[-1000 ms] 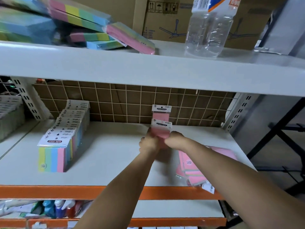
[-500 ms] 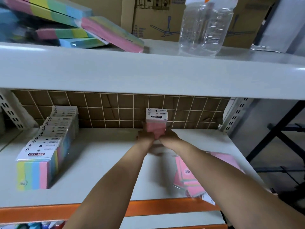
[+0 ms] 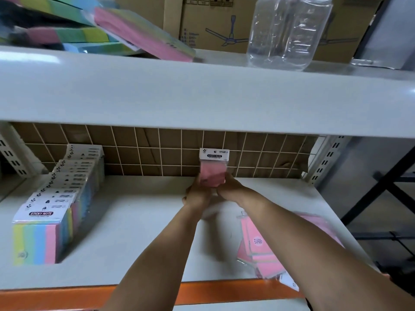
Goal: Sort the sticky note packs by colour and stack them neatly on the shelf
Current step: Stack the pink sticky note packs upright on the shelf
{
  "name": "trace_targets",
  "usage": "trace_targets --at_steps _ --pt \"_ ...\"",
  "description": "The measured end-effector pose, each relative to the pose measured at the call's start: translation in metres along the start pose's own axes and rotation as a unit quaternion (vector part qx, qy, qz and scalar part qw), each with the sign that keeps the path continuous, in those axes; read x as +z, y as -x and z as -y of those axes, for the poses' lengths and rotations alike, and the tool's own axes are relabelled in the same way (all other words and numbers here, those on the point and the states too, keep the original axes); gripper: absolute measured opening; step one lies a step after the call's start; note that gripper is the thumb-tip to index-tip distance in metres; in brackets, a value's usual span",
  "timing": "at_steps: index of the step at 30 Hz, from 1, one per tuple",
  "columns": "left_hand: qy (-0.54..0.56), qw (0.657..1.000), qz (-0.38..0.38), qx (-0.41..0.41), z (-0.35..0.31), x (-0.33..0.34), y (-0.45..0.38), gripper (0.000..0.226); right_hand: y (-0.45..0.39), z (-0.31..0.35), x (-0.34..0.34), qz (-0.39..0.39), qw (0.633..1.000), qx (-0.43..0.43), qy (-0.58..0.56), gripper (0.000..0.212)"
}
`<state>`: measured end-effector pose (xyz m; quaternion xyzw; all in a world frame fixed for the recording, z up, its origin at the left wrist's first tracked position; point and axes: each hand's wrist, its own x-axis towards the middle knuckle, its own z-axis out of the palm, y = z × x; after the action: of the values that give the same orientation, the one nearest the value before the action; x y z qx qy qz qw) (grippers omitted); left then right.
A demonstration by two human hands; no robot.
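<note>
Both arms are reaching deep into the white metal shelf (image 3: pixel 139 239). The left hand (image 3: pixel 197 195) and the right hand (image 3: pixel 231 189) are together grasping an upright pink sticky note pack with a white header card (image 3: pixel 213 169), fingers curled round its lower sides, holding it against the wire grid backing (image 3: pixel 157 151) at the rear. A row of rainbow-striped sticky note packs (image 3: pixel 56 212) is standing at the left. A loose pile of pink packs (image 3: pixel 262 254) is lying under the right forearm. On the upper shelf (image 3: pixel 202 95), tumbled multicoloured packs (image 3: pixel 107 30) and a clear plastic bottle (image 3: pixel 287 32) are sitting.
</note>
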<state>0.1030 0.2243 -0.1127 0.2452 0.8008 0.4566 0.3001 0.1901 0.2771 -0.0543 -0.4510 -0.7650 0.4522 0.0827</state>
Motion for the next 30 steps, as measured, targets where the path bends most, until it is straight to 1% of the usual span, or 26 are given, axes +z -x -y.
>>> trace_targets --at_steps 4,6,8,10,12,14,16,17,18,19,20,22,23,24,26,27,30 --pt "-0.006 1.000 -0.003 0.007 -0.003 -0.004 0.009 0.080 -0.011 -0.011 0.004 0.008 1.000 0.025 0.008 0.050" --pt "-0.009 1.000 0.002 0.007 0.000 -0.003 0.004 0.079 -0.016 -0.015 0.005 0.009 0.999 0.015 0.029 0.049" --pt "-0.005 1.000 0.011 0.005 0.002 -0.003 0.001 0.077 -0.021 -0.017 0.005 0.013 0.998 0.018 0.052 0.055" --pt "0.035 0.999 0.023 0.001 0.005 -0.004 -0.001 0.079 -0.019 -0.014 0.001 0.015 0.998 0.038 0.047 0.058" --pt "0.074 0.996 0.047 0.006 0.027 0.006 -0.027 0.080 -0.016 -0.012 -0.005 0.032 0.996 0.069 0.053 0.057" --pt "0.096 0.994 0.043 0.008 0.068 0.031 -0.081 0.075 -0.015 -0.010 -0.012 0.043 0.993 0.074 0.081 0.058" --pt "0.099 0.994 0.044 0.026 0.074 0.037 -0.088 0.060 -0.012 -0.010 -0.016 0.041 0.989 0.071 0.119 0.056" --pt "0.114 0.992 0.048 0.038 0.059 0.031 -0.067 0.051 -0.010 -0.011 -0.019 0.035 0.988 0.069 0.131 0.056" --pt "0.123 0.990 0.052 0.045 0.045 0.025 -0.047 0.047 -0.006 -0.010 -0.021 0.030 0.989 0.063 0.134 0.055" --pt "0.113 0.991 0.048 0.045 0.022 0.011 -0.015 0.048 -0.001 -0.009 -0.025 0.030 0.989 0.057 0.132 0.056" --pt "0.092 0.994 0.050 0.040 0.008 0.002 0.005 0.049 0.005 -0.009 -0.028 0.027 0.989 0.052 0.135 0.057" --pt "0.014 0.999 0.040 -0.001 -0.005 -0.002 0.032 0.049 0.017 -0.005 -0.037 0.031 0.987 0.055 0.146 0.053" --pt "-0.018 0.999 0.042 -0.022 -0.009 -0.001 0.041 0.051 0.023 -0.004 -0.042 0.041 0.984 0.060 0.160 0.048" --pt "-0.045 0.997 0.056 -0.035 -0.015 -0.002 0.055 0.047 0.029 -0.003 -0.046 0.051 0.980 0.060 0.181 0.041" --pt "-0.065 0.993 0.084 -0.050 -0.027 -0.004 0.079 0.023 0.038 -0.005 -0.055 0.063 0.974 0.058 0.208 0.027" --pt "-0.069 0.992 0.094 -0.056 -0.030 -0.003 0.090 0.015 0.042 -0.008 -0.059 0.067 0.972 0.063 0.215 0.023" --pt "-0.068 0.988 0.117 -0.072 -0.028 0.006 0.106 0.017 0.053 -0.016 -0.070 0.061 0.961 0.085 0.255 0.011"
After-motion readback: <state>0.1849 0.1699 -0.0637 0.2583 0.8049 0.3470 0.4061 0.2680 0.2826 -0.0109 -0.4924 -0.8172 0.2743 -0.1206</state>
